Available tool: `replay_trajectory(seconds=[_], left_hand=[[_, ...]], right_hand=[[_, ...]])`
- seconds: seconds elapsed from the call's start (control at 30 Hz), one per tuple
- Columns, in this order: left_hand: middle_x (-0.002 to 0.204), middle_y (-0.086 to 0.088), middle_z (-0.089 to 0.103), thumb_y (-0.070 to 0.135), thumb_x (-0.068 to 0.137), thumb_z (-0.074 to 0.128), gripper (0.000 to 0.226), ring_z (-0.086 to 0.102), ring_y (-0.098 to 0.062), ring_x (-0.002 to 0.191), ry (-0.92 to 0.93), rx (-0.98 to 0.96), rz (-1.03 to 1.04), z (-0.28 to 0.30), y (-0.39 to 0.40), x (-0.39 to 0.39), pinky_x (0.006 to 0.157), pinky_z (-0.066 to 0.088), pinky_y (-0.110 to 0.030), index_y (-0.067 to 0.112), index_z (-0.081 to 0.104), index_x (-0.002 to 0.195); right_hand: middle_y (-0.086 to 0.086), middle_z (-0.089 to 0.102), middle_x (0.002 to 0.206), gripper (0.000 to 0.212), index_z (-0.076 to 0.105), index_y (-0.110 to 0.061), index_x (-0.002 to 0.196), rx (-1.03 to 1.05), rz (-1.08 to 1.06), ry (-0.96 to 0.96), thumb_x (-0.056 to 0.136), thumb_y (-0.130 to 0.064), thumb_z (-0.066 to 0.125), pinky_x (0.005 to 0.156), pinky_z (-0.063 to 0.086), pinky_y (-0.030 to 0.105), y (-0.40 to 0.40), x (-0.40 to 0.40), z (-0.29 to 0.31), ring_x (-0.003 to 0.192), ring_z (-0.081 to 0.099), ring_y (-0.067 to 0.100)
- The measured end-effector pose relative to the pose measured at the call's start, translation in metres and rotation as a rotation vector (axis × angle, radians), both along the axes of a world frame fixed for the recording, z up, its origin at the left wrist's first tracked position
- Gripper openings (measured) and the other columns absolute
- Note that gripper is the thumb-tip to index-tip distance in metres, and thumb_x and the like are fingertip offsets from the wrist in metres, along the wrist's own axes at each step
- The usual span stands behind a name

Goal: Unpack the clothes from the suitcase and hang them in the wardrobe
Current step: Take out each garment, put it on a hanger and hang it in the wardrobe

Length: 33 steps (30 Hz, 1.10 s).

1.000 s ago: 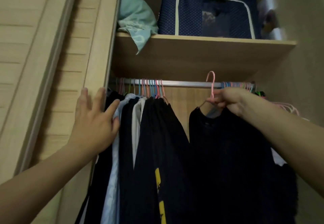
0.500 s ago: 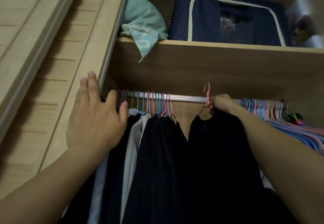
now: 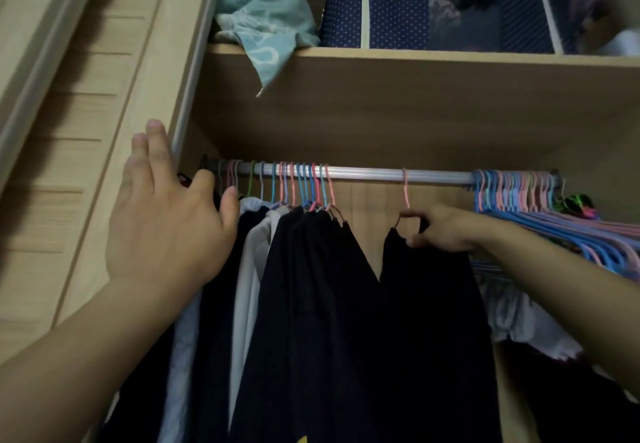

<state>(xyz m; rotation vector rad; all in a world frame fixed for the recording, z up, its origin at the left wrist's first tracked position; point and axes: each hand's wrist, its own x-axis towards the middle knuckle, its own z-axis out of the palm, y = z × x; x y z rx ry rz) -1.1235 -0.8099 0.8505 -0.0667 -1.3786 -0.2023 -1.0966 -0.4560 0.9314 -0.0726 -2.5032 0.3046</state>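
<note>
A dark garment (image 3: 436, 321) hangs on a pink hanger (image 3: 405, 193) whose hook sits over the silver wardrobe rail (image 3: 381, 174). My right hand (image 3: 440, 229) pinches the neck of that hanger just below the hook. To the left, several dark and white clothes (image 3: 298, 286) hang bunched on coloured hangers. My left hand (image 3: 166, 214) is open with fingers spread, pressing against the leftmost hanging clothes beside the wardrobe's side panel. The suitcase is not in view.
A bunch of empty blue and pink hangers (image 3: 540, 207) crowds the rail's right end. Above, a wooden shelf (image 3: 415, 61) carries a teal cloth (image 3: 263, 27) and a navy dotted storage box (image 3: 433, 6). The sliding door (image 3: 69, 96) stands at left.
The pink hanger's hook has gone onto the rail and the dark garment now hangs from it. My view has moved closer and upward; my left hand stays against the left clothes.
</note>
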Motion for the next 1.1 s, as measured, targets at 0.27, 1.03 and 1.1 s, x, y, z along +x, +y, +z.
replay_trajectory(seconds=[0.27,1.03,1.1], left_hand=[[0.159,-0.039,0.015,0.042,0.098,0.041,0.052,0.019,-0.053,0.146,-0.012,0.028,-0.066,-0.009,0.007,0.004,0.118,0.023,-0.056,-0.002,0.068,0.105],[0.167,-0.006,0.001,0.063,0.099,0.023,0.059,-0.007,-0.043,0.151,-0.555,0.034,-0.411,-0.039,0.065,0.004,0.115,0.004,-0.074,0.036,0.035,0.150],[0.166,-0.006,0.004,0.060,0.099,0.024,0.057,-0.005,-0.042,0.152,-0.566,0.036,-0.413,-0.035,0.066,0.007,0.114,0.004,-0.075,0.037,0.033,0.151]], right_hand=[[0.014,0.068,0.107,0.037,0.071,0.000,0.110,-0.449,0.279,0.217,0.093,0.015,0.041,0.058,0.051,0.011,-0.081,0.009,-0.027,0.075,0.061,0.012],[0.008,0.058,0.116,0.023,0.068,-0.015,0.109,0.712,-0.971,0.257,0.087,-0.020,0.063,0.083,0.049,0.040,0.049,0.090,-0.054,0.108,0.055,0.030],[0.013,0.060,0.113,0.023,0.067,-0.009,0.109,0.628,-0.917,0.306,0.087,-0.015,0.061,0.081,0.049,0.042,0.042,0.088,-0.046,0.106,0.056,0.034]])
